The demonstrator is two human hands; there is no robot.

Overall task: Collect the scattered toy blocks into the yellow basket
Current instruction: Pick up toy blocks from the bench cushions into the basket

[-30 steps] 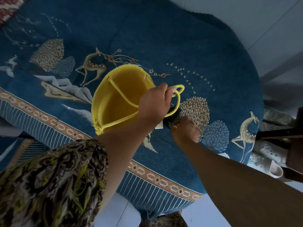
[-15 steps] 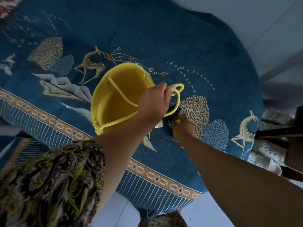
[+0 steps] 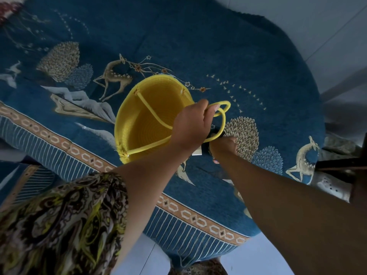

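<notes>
**Basket held open, right hand down at the blocks**

The left hand (image 3: 191, 126) is closed around both rope handles (image 3: 219, 116) of the yellow basket (image 3: 147, 114), fingers wrapped tight so the loops poke out past the knuckles — this tips the mouth toward the person and shows a bare yellow floor inside, no blocks visible there. The basket hangs or rests over the middle of the blue patterned bedspread (image 3: 228, 46), nearer its front bordered edge than the far one.

Just beneath the handles, the right hand (image 3: 223, 146) reaches down to the cloth, fingers curled over something dark; whether it has actually pinched a block I cannot tell, since the left hand and the handle loop cover most of it. A small pale block (image 3: 197, 152) peeks out between the two wrists, lying on the cloth.

To do this step well, I would judge: keep the basket rim low and close beside the picking hand (a short carry means fewer drops), hold the handles bunched to one side so they do not cross the opening, and lift each block clear of the loop — the lower handle hangs right over the pickup spot and could snag.
</notes>
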